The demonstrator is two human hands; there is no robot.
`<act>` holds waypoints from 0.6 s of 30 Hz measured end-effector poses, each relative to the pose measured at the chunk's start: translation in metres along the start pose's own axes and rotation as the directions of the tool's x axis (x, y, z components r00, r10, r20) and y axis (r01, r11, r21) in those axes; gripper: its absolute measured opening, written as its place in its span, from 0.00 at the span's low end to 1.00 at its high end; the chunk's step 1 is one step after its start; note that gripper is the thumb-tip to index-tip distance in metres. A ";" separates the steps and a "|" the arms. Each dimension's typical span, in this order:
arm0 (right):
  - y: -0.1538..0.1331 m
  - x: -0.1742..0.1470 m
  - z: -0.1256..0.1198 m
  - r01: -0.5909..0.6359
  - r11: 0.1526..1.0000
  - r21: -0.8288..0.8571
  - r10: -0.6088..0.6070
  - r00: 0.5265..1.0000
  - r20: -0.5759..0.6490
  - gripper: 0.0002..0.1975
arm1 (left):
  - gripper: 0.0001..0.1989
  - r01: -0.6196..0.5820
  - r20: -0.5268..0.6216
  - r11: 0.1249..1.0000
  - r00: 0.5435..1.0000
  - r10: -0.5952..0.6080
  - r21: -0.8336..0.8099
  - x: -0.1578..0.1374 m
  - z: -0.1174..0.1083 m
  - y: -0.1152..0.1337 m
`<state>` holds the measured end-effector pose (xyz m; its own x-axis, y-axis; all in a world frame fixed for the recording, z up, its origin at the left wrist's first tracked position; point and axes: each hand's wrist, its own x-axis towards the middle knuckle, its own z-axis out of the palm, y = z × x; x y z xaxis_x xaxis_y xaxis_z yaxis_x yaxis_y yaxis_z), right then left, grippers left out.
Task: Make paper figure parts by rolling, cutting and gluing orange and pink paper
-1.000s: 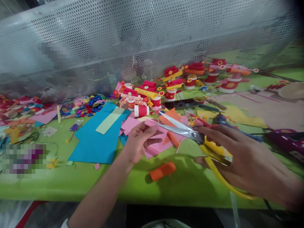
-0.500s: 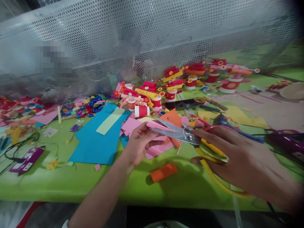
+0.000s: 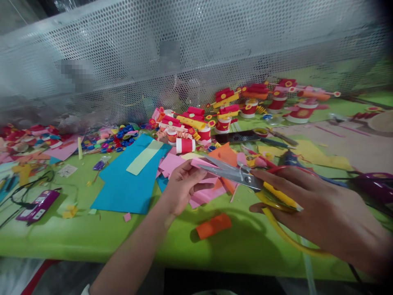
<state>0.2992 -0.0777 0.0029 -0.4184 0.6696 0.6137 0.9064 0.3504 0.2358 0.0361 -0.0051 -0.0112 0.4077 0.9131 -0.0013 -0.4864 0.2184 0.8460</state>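
Note:
Between the thumb and fingers of my left hand (image 3: 182, 186) is a small piece of pink paper (image 3: 202, 163). My right hand (image 3: 310, 209) grips a pair of scissors (image 3: 242, 174) by the yellow handles, fingers through the loops. The silver blades point left and lie along the pink paper, close to my left fingertips. Below the blades an orange paper roll (image 3: 214, 226) rests on the green table (image 3: 123, 235). Pink paper pieces (image 3: 201, 198) and an orange sheet (image 3: 225, 153) lie behind my hands.
Blue sheets (image 3: 123, 192) bear a pale green strip (image 3: 144, 157). A red-and-white paper cup (image 3: 186, 145) lies sideways near several paper models (image 3: 199, 121). A purple device (image 3: 38, 207) with cables is at left, a purple glue gun (image 3: 376, 186) at right. Perforated metal (image 3: 123, 61) stands behind.
The scissor blades have come closer together over the pink paper. My left hand keeps its pinch. The whole view has shifted slightly.

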 end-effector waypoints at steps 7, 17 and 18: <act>0.002 0.002 -0.004 0.029 0.999 0.020 -0.029 1.000 -0.007 0.21 | 0.11 -0.006 0.022 0.999 1.000 0.005 0.033 -0.001 -0.001 0.001; 0.008 -0.008 0.000 0.042 0.998 0.040 -0.044 0.998 0.044 0.21 | 0.12 0.024 -0.005 0.999 1.000 -0.024 0.021 0.000 -0.001 0.001; 0.009 -0.010 0.001 0.049 0.998 0.036 -0.051 0.997 0.052 0.21 | 0.12 0.028 -0.012 0.999 1.000 -0.028 0.017 0.000 0.000 0.001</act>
<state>0.3118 -0.0805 -0.0020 -0.4668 0.6839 0.5608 0.8820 0.4061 0.2389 0.0354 -0.0051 -0.0104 0.4120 0.9107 -0.0311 -0.4613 0.2379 0.8548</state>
